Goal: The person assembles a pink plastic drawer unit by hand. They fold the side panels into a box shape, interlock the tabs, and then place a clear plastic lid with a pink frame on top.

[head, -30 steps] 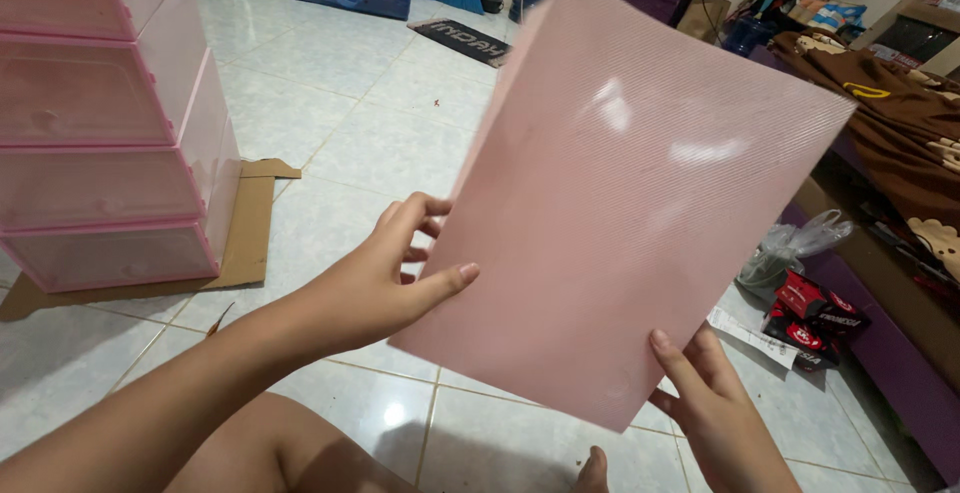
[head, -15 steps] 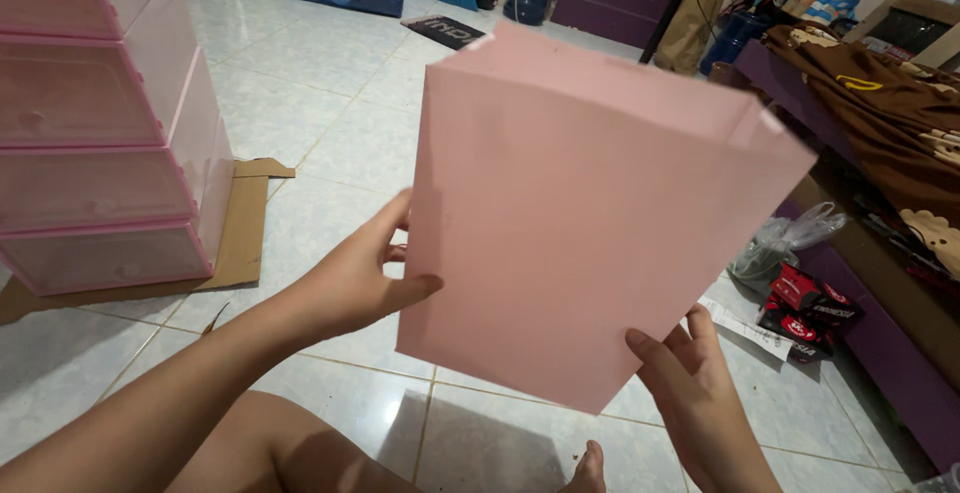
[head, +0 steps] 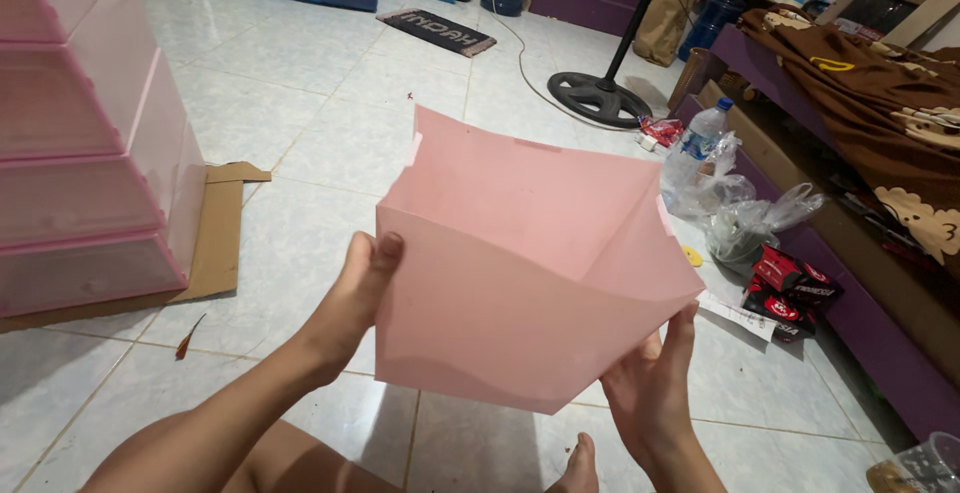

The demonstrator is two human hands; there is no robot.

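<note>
Holding a pink plastic panel point(head: 520, 283), bent into an open trough shape, matte and smooth, mid-frame above pale floor tiles point(head: 300, 133). Left hand point(head: 355, 298) grips its left edge, thumb up; right hand point(head: 650, 388) cups the lower right corner, fingers spread. Pink drawer unit point(head: 90, 153) upper left; red-black snack packets point(head: 785, 288) right; clear water bottle point(head: 695, 148) beside crumpled bags.

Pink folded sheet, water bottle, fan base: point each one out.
pink folded sheet point(head: 480, 333), head view, near front panel.
water bottle point(head: 700, 138), head view, upper body.
fan base point(head: 598, 98), head view, dark round foot.
</note>
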